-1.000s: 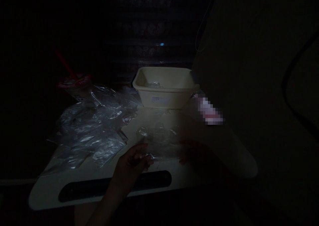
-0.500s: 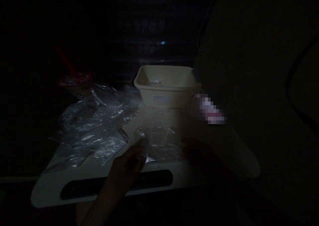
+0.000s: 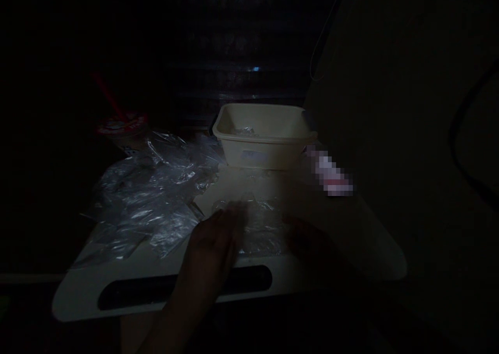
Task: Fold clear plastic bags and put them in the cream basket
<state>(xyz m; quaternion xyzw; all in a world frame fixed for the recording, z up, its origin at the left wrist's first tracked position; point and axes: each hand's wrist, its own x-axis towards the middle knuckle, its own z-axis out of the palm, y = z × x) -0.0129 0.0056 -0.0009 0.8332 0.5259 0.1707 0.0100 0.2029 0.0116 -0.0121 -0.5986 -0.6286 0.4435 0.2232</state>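
Note:
Dim light covers the whole view. A clear plastic bag lies flat on a white table with a dark slot along its front edge. My left hand rests over the bag's left side, its fingers pointing forward and blurred; whether they pinch the film I cannot tell. My right hand is a dark shape at the bag's right edge, its fingers lost in shadow. Beyond the bag stands a cream plastic bin with a pale label and a small piece of clear plastic inside.
A heap of crumpled clear bags spreads over the table's left side. Behind it stands a cup with a red lid and red straw. To the bin's right lies a pixelated pink and white object. A cable hangs at the far right.
My left hand has moved forward and right, from the bag's near left corner onto its left part. My right hand stays at the right edge. The view has shifted slightly.

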